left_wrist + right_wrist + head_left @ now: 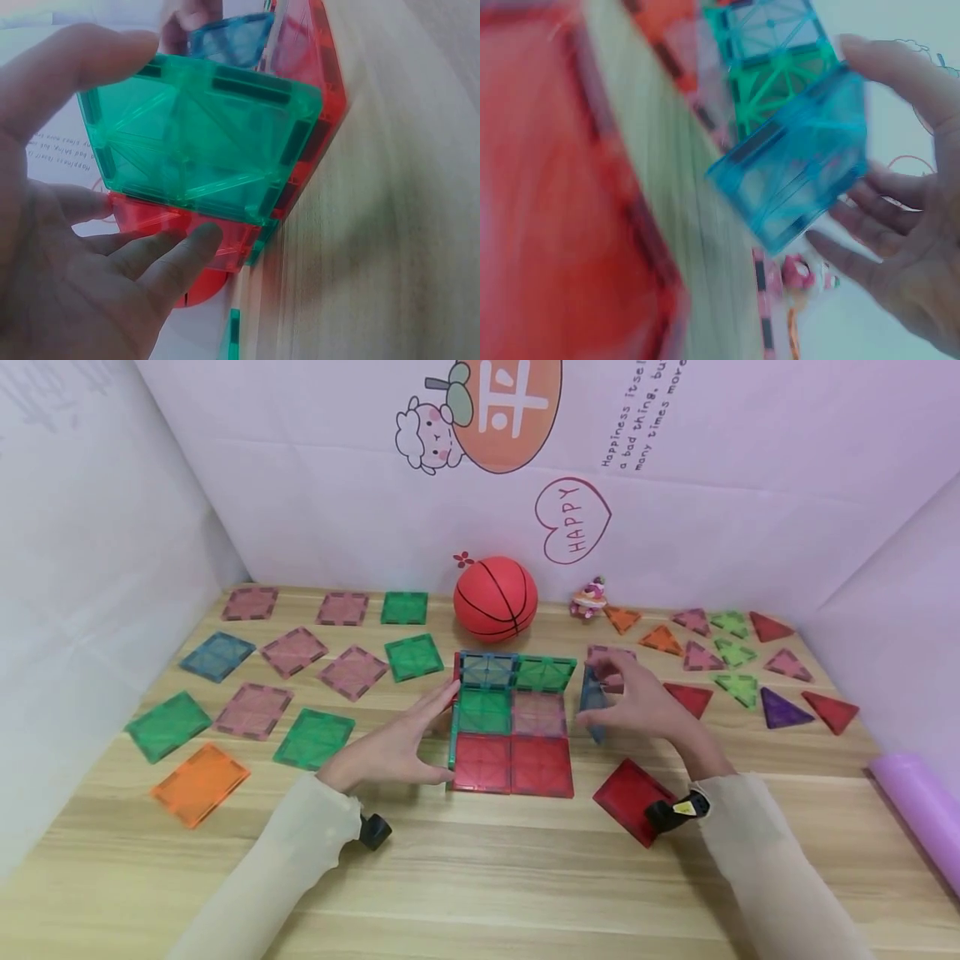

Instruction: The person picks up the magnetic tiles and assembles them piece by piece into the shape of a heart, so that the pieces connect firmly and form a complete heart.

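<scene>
A small build of magnetic tiles stands mid-table. Its base has two red tiles (542,767) in front, with a green tile (484,712) and a pink tile (538,714) behind. A blue tile (488,671) and a green tile (545,673) stand along the back. On the left side stand a green tile (195,142) and a red tile (142,215). My left hand (393,747) touches that side, thumb at the green tile's edge, fingers extended by the red one. My right hand (637,697) pinches a tilted blue tile (802,165), apart from the build's right side.
Loose square tiles, such as an orange tile (201,785), lie to the left. Triangular tiles, including a purple triangle (785,708), lie to the right. A red tile (626,797) lies below my right wrist. Behind the build are a ball (496,599) and a small figurine (588,599).
</scene>
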Motion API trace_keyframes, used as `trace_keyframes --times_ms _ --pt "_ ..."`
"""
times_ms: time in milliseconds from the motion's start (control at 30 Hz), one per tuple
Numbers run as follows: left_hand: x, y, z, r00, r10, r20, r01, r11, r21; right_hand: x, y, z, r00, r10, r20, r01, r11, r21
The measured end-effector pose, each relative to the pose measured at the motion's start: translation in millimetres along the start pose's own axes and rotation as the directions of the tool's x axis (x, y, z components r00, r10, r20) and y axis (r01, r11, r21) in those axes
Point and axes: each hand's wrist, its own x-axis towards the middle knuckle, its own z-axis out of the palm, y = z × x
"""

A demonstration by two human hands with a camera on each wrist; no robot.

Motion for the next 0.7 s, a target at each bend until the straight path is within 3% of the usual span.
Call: trace_keyframes --times_ms 100,167,267,433,567,700 --pt "0.0 -0.2 -0.7 1.0 0.005 0.002 -0.005 1.0 0.0 3.2 -5 3 0.999 0.034 -0.018 -0.03 0.983 0.179" --pt "0.0 0.0 -1.2 1.0 0.009 0.007 -0.009 1.0 -0.003 4.4 -6 5 0.998 0.055 0.002 -0.054 0.969 0.24" --pt "0.5 0.7 -1.0 1.0 0.01 0.015 -0.01 1.0 -0.006 3.0 -4 6 0.997 0.06 0.049 -0.07 0.968 0.243" --pt "0.6 0.6 -0.9 1.0 0.005 0.015 -0.005 1.0 -0.001 -1.4 0 4 0.994 -0.039 0.104 0.012 0.97 0.243" --pt "0.1 0.9 -1.3 1.0 0.004 0.017 -0.004 1.0 0.002 -15.1 -1 1 0.989 -0.06 0.136 0.039 0.988 0.153" --pt "-1.0 1.6 -2.9 1.0 0.003 0.022 -0.003 1.0 -0.001 -42.5 -8 -1 0.988 0.056 0.143 -0.04 0.993 -0.108"
